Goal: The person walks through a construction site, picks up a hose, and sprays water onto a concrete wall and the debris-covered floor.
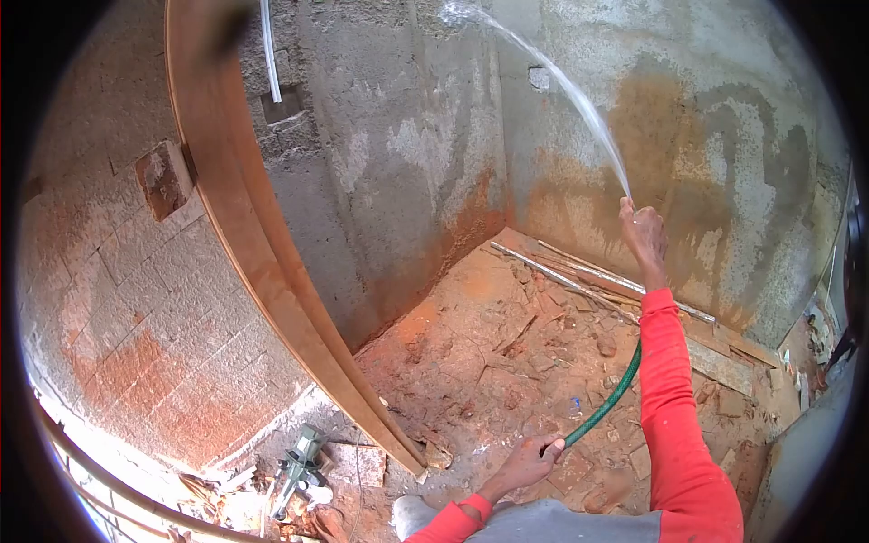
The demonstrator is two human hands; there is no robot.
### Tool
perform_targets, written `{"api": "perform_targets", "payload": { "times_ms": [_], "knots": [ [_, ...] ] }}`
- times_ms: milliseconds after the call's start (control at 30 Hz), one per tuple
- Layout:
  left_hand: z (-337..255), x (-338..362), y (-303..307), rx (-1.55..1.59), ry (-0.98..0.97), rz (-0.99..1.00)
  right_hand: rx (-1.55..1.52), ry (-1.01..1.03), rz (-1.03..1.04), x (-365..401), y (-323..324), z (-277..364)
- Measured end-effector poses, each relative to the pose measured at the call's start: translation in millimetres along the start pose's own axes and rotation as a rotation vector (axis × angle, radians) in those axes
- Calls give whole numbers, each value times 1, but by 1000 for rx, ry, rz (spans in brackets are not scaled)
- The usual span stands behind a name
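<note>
Green rubber hose (pixel 608 403) runs from L hand (pixel 525 463) up to R hand (pixel 644 231), fist closed on its end, raised so water jet (pixel 561 86) arcs onto grey cement wall (pixel 706 109). L fingers curl round hose low down, prob. managing slack.

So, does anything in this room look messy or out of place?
Yes. Broken rubble and red dirt cover the floor, loose rods lie along the far wall's foot, and a long wooden board leans at a slant on the left. The right hand and left hand grip a green hose spraying the stained wall.
</note>
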State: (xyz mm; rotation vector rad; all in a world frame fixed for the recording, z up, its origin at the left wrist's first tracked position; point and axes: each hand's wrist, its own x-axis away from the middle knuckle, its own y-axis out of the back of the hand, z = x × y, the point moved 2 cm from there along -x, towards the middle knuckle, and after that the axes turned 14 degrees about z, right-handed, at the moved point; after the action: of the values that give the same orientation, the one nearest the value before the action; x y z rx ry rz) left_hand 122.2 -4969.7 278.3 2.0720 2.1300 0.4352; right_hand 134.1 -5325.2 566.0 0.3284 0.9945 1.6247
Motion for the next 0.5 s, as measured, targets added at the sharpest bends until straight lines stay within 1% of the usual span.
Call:
{"api": "perform_targets", "payload": {
  "times_ms": [167, 400, 500],
  "knots": [
    [-9, 2, 3, -14, 19, -5, -6, -27, -26, -3, 6, -5],
    [-5, -1, 4, 12, -21, -31, -36, -26, -89, -14, 9, -14],
    [-12, 3, 5, 55, -39, -62, -53, -25, -110, -16, 11, -14]
  ]
}}
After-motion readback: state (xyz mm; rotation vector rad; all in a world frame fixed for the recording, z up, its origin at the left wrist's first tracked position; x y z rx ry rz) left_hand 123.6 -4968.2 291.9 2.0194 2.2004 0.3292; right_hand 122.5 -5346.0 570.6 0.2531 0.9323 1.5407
